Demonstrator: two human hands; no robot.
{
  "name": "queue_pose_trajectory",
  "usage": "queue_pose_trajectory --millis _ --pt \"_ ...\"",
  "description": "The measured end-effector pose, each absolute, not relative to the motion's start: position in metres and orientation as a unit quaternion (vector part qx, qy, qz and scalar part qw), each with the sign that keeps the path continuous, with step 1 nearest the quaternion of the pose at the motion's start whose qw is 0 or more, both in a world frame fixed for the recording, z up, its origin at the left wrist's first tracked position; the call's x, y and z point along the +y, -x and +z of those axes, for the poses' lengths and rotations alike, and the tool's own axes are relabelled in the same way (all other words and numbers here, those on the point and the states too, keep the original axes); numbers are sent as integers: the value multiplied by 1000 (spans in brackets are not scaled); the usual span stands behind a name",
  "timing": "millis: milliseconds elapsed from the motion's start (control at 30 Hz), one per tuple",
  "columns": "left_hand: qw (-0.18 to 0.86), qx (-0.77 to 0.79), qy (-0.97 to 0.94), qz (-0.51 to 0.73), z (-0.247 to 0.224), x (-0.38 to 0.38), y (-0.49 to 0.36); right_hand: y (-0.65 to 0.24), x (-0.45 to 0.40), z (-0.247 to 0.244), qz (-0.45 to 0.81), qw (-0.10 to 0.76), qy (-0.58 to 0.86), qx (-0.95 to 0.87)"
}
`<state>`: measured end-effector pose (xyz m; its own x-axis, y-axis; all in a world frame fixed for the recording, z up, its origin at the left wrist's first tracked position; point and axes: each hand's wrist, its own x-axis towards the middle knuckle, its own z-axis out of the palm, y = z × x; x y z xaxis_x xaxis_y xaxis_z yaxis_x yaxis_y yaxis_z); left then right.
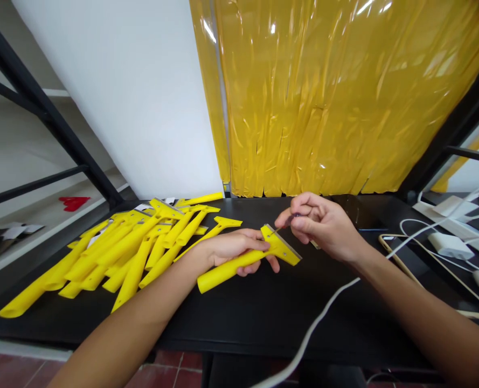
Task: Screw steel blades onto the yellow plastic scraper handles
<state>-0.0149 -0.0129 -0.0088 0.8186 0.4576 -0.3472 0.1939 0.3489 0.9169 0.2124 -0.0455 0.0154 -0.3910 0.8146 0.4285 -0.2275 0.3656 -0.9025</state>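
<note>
A yellow scraper (233, 268) with a metal blade edge is gripped near its neck by my left hand (245, 250). Its wide head points right and shows small screws. Between the thumb and fingers of my right hand (318, 223) is a small screwdriver (290, 220) with a dark handle. The thin shaft reaches down to the upper screw on the scraper head; whether the tip sits in the screw is too small to tell. Beside my left forearm lies a heap of similar yellow scrapers (113, 250), overlapping on the black table (239, 323).
A white cable (324, 312) crosses the table front and passes by my right forearm. On the right are a gold-edged tablet (453, 285), a white charger (450, 246) and a power strip (461, 221). Yellow plastic strips (316, 108) hang behind the table, beside a white panel (142, 97).
</note>
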Motion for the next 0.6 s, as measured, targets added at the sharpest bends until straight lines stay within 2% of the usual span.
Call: queue_pose_trajectory --millis 100,300,500,600 --pt "766 303 -559 93 -7 -11 15 -209 -43 11 493 549 237 -633" --pt "768 318 -552 72 -9 -9 12 -208 -44 8 479 519 226 -670" --pt "774 306 -550 73 -11 -10 12 -200 -42 1 478 581 240 -613" --pt "773 306 -549 85 -9 -11 14 -201 -42 2 470 582 268 -607"
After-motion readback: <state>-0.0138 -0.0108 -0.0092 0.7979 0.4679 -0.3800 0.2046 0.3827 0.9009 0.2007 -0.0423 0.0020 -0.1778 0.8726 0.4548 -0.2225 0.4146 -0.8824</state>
